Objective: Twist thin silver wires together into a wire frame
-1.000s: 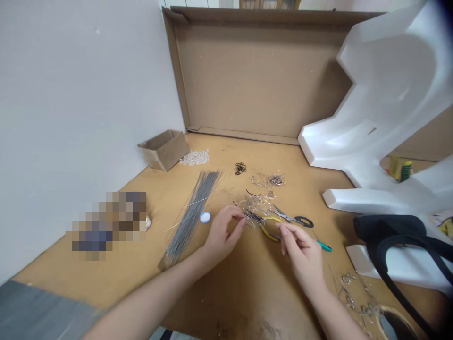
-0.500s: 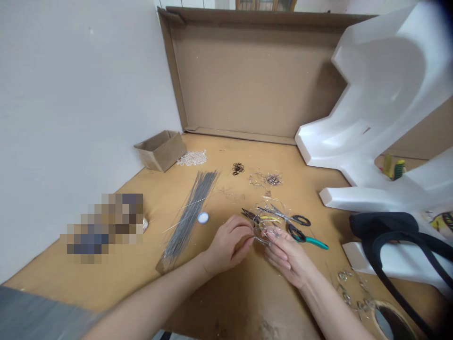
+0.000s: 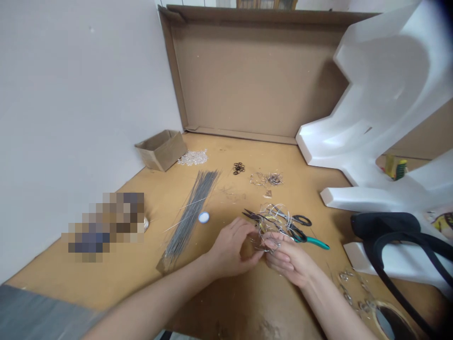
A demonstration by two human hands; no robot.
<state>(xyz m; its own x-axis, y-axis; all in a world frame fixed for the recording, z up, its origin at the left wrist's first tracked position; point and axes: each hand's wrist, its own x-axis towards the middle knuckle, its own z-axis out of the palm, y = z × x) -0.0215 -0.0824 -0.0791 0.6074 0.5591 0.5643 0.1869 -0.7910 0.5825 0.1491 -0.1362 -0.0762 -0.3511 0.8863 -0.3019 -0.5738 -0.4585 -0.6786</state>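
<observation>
A tangle of thin silvery wire loops (image 3: 281,215) rises between my hands over the table. My right hand (image 3: 292,259) has its fingers curled round the lower part of this wire. My left hand (image 3: 235,248) meets it from the left, thumb and fingertips bent in at the wire; what exactly these tips pinch is too small to tell. Just beyond lie pliers with teal handles (image 3: 316,242) and scissors with black handles (image 3: 301,220), partly hidden by the wire. Left of my left hand are a round blue-rimmed lid (image 3: 204,217) and a bundle of straight grey wires (image 3: 193,212).
Farther back are black rings (image 3: 238,168), a small wire pile (image 3: 274,179), clear beads (image 3: 193,157) and an open cardboard box (image 3: 162,151). White foam (image 3: 375,94) and a black strap (image 3: 385,226) stand at the right. A blurred patch covers items at the left.
My left hand has shifted slightly right, its thumb and fingers curving wider apart. The wire loops between my hands now stand up higher and spread out more.
</observation>
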